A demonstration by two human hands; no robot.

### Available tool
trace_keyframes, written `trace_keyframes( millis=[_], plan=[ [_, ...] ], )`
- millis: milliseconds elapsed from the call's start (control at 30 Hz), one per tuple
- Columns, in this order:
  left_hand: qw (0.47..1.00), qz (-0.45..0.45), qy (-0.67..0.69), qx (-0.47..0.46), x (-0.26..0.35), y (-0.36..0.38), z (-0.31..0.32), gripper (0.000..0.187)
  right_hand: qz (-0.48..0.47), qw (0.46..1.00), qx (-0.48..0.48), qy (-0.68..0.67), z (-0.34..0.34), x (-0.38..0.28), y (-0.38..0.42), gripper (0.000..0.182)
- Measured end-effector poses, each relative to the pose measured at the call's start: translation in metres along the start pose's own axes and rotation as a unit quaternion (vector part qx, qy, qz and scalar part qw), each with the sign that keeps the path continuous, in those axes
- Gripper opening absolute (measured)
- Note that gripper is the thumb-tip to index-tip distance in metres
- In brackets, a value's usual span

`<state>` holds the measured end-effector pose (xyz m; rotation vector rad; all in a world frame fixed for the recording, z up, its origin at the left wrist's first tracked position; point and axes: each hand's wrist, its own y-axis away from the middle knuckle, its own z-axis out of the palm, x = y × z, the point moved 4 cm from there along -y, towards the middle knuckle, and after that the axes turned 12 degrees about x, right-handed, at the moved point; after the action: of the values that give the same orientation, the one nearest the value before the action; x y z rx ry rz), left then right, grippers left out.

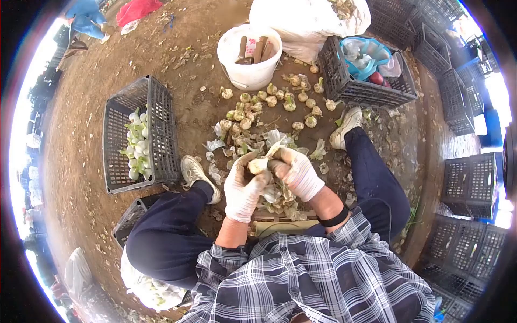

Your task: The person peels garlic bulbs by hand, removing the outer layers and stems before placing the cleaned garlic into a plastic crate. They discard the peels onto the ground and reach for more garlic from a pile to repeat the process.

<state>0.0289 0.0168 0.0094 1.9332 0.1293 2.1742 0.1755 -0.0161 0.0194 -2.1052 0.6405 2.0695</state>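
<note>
Above the littered ground between my knees, my two hands work on one pale onion (257, 165) with loose papery skin. My left hand (243, 187), in a white glove with dirty fingertips, is closed around the bulb. In a matching glove, my right hand (297, 173) has its fingers pinched at the bulb's upper right side, by a strip of skin (273, 149). Shed skins (277, 200) lie in a heap below and beyond my hands. Several unpeeled onions (245, 114) are scattered on the ground past them. Smooth white onions with green stems (139, 142) fill part of the left crate.
A black plastic crate (164, 137) stands at left. Ahead is a white bucket (249, 72) holding brown blocks, beside a large white sack (301, 21). A crate (371, 97) with a blue bag (363, 59) sits at right. Stacked crates (468, 185) line the right side. Another person's legs (86, 21) show far left.
</note>
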Motion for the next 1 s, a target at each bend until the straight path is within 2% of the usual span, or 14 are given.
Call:
trace_keyframes(
  millis=[67,100,200,233,333,433,533,667,700,800,833,933,967,1000],
  plan=[
    [0.989,-0.108,0.105,0.001,-0.002,-0.001,-0.003,0.046,-0.137,0.986,0.027,0.088,0.006,0.016,-0.005,0.020],
    [0.986,-0.123,0.109,-0.006,-0.013,-0.008,-0.005,0.045,-0.185,0.975,0.059,0.112,0.009,0.019,-0.005,0.018],
    [0.972,-0.180,0.154,-0.005,-0.031,-0.017,-0.009,0.045,-0.216,0.964,0.091,0.125,0.016,0.030,-0.008,0.019],
    [0.967,-0.193,0.168,-0.003,-0.034,-0.018,-0.009,0.045,-0.192,0.972,0.080,0.109,0.017,0.034,-0.008,0.019],
    [0.960,-0.197,0.195,-0.026,-0.038,-0.019,-0.013,0.048,0.010,0.999,0.005,-0.038,0.021,0.042,-0.007,0.021],
    [0.982,-0.151,0.112,-0.017,-0.035,-0.021,-0.011,0.051,0.158,0.974,-0.014,-0.158,0.017,0.025,0.002,0.023],
    [0.992,-0.106,0.059,-0.024,-0.035,-0.021,-0.008,0.054,0.083,0.996,0.043,-0.008,0.012,0.024,0.003,0.024],
    [0.977,0.132,-0.150,-0.075,-0.015,-0.013,-0.010,0.056,-0.031,0.995,0.040,-0.082,0.010,0.038,0.001,0.019],
    [0.984,0.105,-0.124,-0.069,-0.006,-0.011,-0.009,0.060,-0.097,0.993,0.032,-0.053,0.007,0.012,0.009,0.016],
    [0.979,-0.178,0.023,-0.096,0.002,-0.006,-0.015,0.060,-0.120,0.993,0.019,0.002,0.002,-0.006,0.017,0.015],
    [0.977,-0.172,0.062,-0.112,0.001,-0.006,-0.015,0.065,-0.113,0.993,0.016,-0.009,0.003,-0.009,0.020,0.014],
    [0.972,-0.134,0.141,-0.131,-0.010,-0.010,-0.014,0.075,0.051,0.998,0.022,-0.016,0.006,0.000,0.022,0.014],
    [0.967,-0.145,0.164,-0.129,-0.013,-0.009,-0.011,0.084,0.166,0.977,0.035,-0.129,0.011,0.001,0.022,0.015],
    [0.963,-0.157,0.169,-0.138,-0.010,-0.007,-0.010,0.085,0.200,0.953,0.041,-0.225,0.014,0.010,0.022,0.015]
  ],
)
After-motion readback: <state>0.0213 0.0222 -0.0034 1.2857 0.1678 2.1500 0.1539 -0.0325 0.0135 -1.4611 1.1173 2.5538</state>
